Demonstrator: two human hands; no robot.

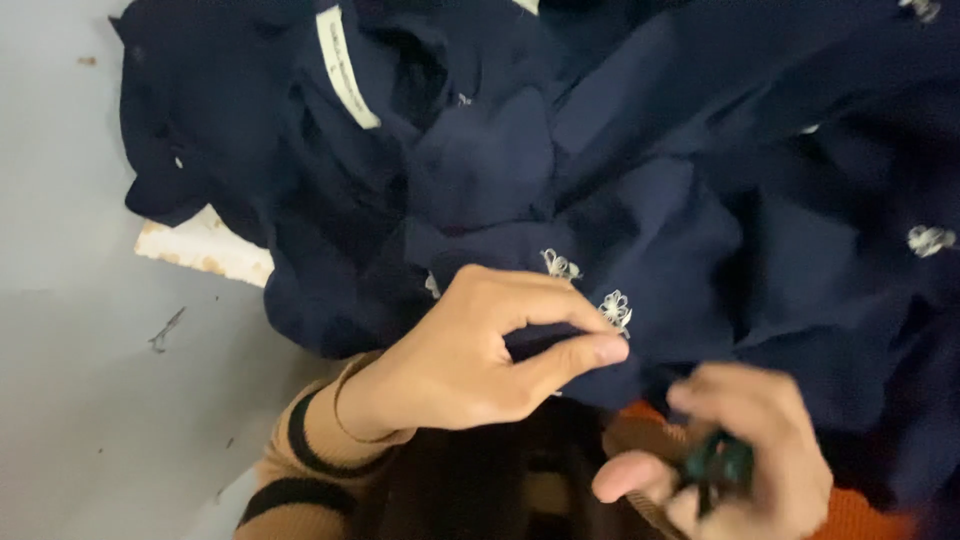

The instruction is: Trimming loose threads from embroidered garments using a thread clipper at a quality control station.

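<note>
Grey counter (70, 330) under everything, a few stray thread bits on it. Heap of navy fabric (640, 200) covers most of it, white embroidered flowers (615, 308) scattered across the cloth, white label strip (347, 68) near the top. Pale board corner (205, 248) sticks out from under the heap's left edge. My left hand (470, 350) pinches a fold of the navy fabric between thumb and forefinger, just beside two flowers. My right hand (740, 450), blurred, is closed around a small dark green object (718, 465), low right, near the fabric's edge; can't tell what the object is. Tan sleeve with dark stripes (300, 450) on my left wrist.
</note>
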